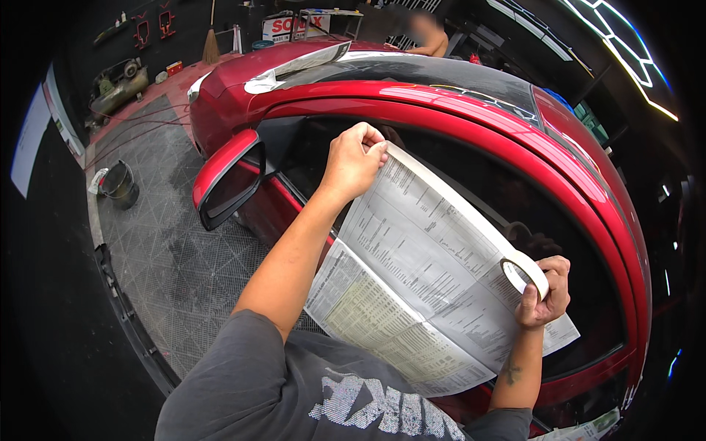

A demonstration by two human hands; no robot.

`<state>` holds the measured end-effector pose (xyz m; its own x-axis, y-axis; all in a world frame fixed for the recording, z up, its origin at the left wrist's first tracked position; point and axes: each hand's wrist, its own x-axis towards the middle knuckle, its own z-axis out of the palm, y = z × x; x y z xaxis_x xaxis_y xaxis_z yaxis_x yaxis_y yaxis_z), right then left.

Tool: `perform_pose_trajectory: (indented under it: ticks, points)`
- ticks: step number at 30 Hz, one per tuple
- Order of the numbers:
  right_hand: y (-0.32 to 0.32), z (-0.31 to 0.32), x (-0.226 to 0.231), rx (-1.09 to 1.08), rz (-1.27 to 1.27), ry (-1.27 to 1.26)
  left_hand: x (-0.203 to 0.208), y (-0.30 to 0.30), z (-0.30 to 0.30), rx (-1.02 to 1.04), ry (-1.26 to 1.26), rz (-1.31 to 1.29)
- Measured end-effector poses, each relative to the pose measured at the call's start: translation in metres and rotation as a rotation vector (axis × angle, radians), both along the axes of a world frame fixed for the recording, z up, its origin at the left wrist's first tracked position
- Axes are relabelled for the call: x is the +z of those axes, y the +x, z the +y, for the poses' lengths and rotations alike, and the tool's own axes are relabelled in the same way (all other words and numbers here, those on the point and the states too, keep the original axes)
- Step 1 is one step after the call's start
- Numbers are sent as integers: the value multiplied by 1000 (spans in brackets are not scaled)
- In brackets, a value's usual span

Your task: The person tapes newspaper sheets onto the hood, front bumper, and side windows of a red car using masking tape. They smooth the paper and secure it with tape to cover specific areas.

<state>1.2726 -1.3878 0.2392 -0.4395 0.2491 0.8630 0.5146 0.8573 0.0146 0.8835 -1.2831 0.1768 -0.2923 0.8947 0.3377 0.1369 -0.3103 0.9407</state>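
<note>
My left hand (354, 160) pinches the upper left corner of a newspaper sheet (434, 257), where a strip of pale masking tape (448, 192) begins. That strip runs along the sheet's top edge to a roll of masking tape (543, 278). My right hand (546, 294) grips the roll, its fingers closed around the ring. The newspaper hangs from the tape in front of the dark side window (566, 213) of a red car (353, 92). A crease crosses the sheet, and its lower part rests near my shirt.
The car's red side mirror (229, 176) juts out left of my arm. A black bucket (120, 185) stands on the grid floor (165, 257). Farther back are an air compressor (119, 90), a broom (211, 48) and another person (430, 35) beyond the car.
</note>
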Motion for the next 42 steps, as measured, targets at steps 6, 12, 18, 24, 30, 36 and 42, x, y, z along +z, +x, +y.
perform_pose_trajectory:
  ticks: [6, 12, 18, 24, 30, 36, 42]
  points:
    - [-5, -2, 3, -29, -4, 17, -1, 1, 3, 60, 14, 33]
    - [-8, 0, 3, -39, 3, 15, -45, -10, 11, 586, 328, 40]
    - [-6, 1, 7, -49, -2, -3, -75, 57, -11, 304, 572, 604]
    - [18, -16, 10, -30, -26, -142, -93, 72, 10, 294, 453, 699]
    - [10, -94, 61, -153, -582, -166, -89, 70, 10, 337, 511, 709]
    - [7, -113, 79, -680, -768, -169, -87, 74, 8, 313, 490, 700]
    - [-12, -94, 80, -894, -813, -211, -84, 75, 8, 310, 486, 667]
